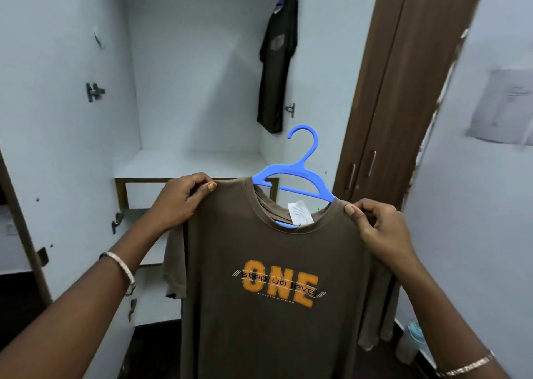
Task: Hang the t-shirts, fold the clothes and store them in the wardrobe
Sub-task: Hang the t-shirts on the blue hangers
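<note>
A brown t-shirt (268, 315) with an orange "ONE" print hangs in front of me, held up by both shoulders. My left hand (184, 200) pinches its left shoulder and my right hand (380, 226) pinches its right shoulder. A blue plastic hanger (297, 177) sits inside the neck opening, its hook standing free above the collar. The open wardrobe (187, 165) is right behind the shirt. A dark t-shirt (275, 70) hangs on another hanger at the wardrobe's upper right.
The wardrobe's white left door (57, 119) stands open at the left with metal hinges on it. A brown closed door (383, 104) with handles is at the right. A white wall with a paper sheet (507, 107) lies further right.
</note>
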